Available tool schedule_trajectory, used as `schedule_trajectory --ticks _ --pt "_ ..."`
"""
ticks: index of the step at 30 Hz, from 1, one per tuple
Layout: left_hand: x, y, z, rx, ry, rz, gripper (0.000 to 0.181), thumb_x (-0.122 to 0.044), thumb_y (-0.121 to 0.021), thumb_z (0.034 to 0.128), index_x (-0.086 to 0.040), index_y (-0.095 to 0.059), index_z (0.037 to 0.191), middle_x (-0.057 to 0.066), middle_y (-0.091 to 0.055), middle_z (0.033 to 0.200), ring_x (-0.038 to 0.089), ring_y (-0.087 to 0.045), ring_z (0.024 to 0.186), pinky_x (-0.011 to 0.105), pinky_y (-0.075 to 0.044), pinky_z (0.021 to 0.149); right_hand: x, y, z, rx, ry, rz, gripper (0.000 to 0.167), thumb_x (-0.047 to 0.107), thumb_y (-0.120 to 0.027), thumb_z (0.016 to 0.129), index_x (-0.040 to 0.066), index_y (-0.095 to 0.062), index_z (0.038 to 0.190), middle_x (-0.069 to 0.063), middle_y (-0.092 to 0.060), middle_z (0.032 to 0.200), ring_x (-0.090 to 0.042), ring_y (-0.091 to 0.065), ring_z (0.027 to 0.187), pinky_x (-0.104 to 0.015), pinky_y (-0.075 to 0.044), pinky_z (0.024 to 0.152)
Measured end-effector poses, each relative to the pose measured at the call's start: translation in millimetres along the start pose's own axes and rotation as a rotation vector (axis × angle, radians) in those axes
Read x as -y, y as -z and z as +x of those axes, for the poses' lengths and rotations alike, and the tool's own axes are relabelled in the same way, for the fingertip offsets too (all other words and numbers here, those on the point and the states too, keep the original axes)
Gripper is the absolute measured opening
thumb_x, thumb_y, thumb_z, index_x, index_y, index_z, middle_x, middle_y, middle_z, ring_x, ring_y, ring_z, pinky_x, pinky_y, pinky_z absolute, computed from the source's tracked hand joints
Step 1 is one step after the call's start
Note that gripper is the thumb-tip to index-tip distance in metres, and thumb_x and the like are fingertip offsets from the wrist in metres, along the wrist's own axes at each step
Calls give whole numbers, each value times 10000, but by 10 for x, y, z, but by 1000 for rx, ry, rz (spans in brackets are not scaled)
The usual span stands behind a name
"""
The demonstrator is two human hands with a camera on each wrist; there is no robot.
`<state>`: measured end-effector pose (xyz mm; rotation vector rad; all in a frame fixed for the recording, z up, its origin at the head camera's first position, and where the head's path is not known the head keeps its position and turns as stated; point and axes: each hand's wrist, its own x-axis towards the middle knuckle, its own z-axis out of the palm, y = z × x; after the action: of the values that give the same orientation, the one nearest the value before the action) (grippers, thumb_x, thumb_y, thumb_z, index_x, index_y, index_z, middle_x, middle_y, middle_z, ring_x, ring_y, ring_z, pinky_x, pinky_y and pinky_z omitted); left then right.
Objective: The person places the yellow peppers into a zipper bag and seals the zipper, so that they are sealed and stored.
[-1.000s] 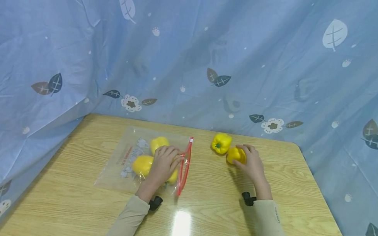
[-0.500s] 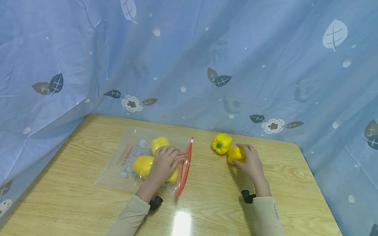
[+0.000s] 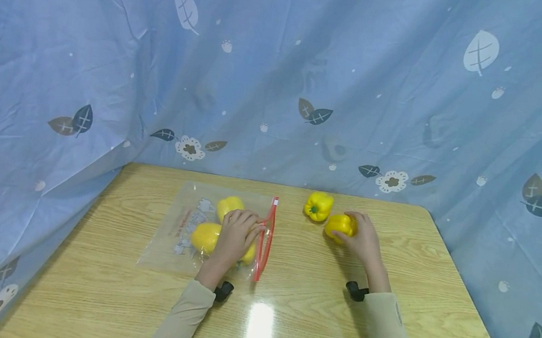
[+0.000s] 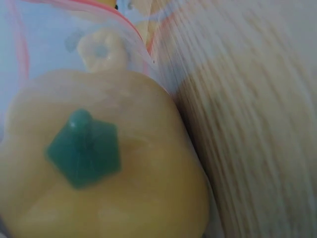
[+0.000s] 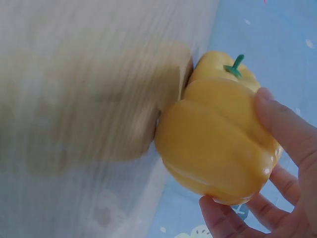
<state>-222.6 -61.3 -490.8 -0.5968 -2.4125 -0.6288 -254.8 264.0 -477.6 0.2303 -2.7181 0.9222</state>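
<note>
The left hand (image 3: 235, 236) holds the red-edged opening side of a clear zip bag (image 3: 168, 235) lying on the table. Inside the bag are yellow peppers (image 3: 205, 237); one with a green stem (image 4: 124, 193) fills much of the left wrist view. Around a deeper yellow pepper (image 3: 339, 226) curl the thumb and fingers of the right hand (image 3: 365, 241); the right wrist view shows this grip on the pepper (image 5: 213, 144). Just behind it to the left stands another yellow pepper (image 3: 318, 205) with its green stem facing forward.
A wooden table (image 3: 294, 316) carries everything, with a bright light reflection near its front. Blue patterned cloth (image 3: 262, 67) hangs behind and at both sides. Black wrist devices (image 3: 356, 291) sit by both sleeves.
The right hand has shifted slightly right and toward the front, and the pepper in its fingers has turned a little. The left hand and bag look still.
</note>
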Motion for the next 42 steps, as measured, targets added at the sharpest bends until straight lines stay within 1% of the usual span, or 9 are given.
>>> schedule_trajectory --ticks 4,7,14,17,23,28,32,37,42 --pt "2 -8 -2 -11 -3 -5 155 -280 -610 896 -174 -651 1001 -23 -622 1041 203 -510 1020 437 -349 961 41 -39 -71 -25 -43 87 621 317 -761 765 4 -509 1240 -212 -509 1234 -362 -488 1116 -508 -426 920" --pt "0 -9 -3 -16 -4 -8 147 -263 -621 890 -171 -652 1001 -20 -626 1039 205 -512 1024 440 -350 960 77 -81 -110 -31 -57 139 632 354 -755 763 8 -512 1232 -196 -528 1218 -333 -518 1065 -476 -469 866" --pt "-6 3 -2 -10 -1 -6 159 -280 -603 901 -170 -653 1003 -19 -629 1045 203 -514 1027 436 -349 965 159 -175 -162 -44 -24 207 604 343 -759 760 -5 -521 1192 -178 -557 1171 -312 -540 1010 -451 -495 817" --pt "-7 6 1 -6 -1 -9 164 -280 -604 900 -166 -654 1007 -13 -628 1050 209 -514 1030 440 -347 968 206 -215 -170 -29 -18 233 598 339 -756 765 -7 -517 1190 -170 -557 1174 -311 -543 1006 -440 -495 811" --pt "-2 4 -1 7 -6 -7 218 -328 -548 927 -166 -649 1033 -15 -620 1059 206 -511 1041 442 -343 979 321 -312 -178 17 -20 286 615 339 -756 763 -14 -509 1201 -165 -547 1184 -318 -537 1039 -442 -503 820" --pt "3 -4 -7 0 -9 -5 226 -333 -543 929 -162 -650 1033 -12 -621 1059 208 -511 1040 441 -341 979 437 -397 -178 43 -19 305 613 366 -756 753 20 -506 1194 -141 -545 1191 -306 -540 1048 -421 -514 812" --pt "6 -11 -7 -5 -13 0 205 -326 -558 923 -175 -645 1030 -24 -620 1059 198 -507 1039 432 -338 979 518 -468 -189 58 -18 324 621 368 -759 749 26 -504 1200 -125 -546 1189 -302 -545 1046 -415 -523 798" --pt "3 -5 -6 -11 -14 0 180 -307 -581 912 -183 -644 1027 -31 -620 1059 195 -504 1034 434 -338 972 618 -558 -190 80 8 352 614 350 -760 754 22 -503 1206 -126 -554 1178 -292 -539 1061 -414 -520 821" --pt "-4 3 -12 -8 -12 -1 188 -318 -566 919 -185 -649 1022 -34 -621 1053 196 -505 1024 433 -341 970 737 -636 -187 101 28 387 600 329 -764 758 27 -504 1206 -128 -559 1175 -282 -540 1061 -419 -517 832"
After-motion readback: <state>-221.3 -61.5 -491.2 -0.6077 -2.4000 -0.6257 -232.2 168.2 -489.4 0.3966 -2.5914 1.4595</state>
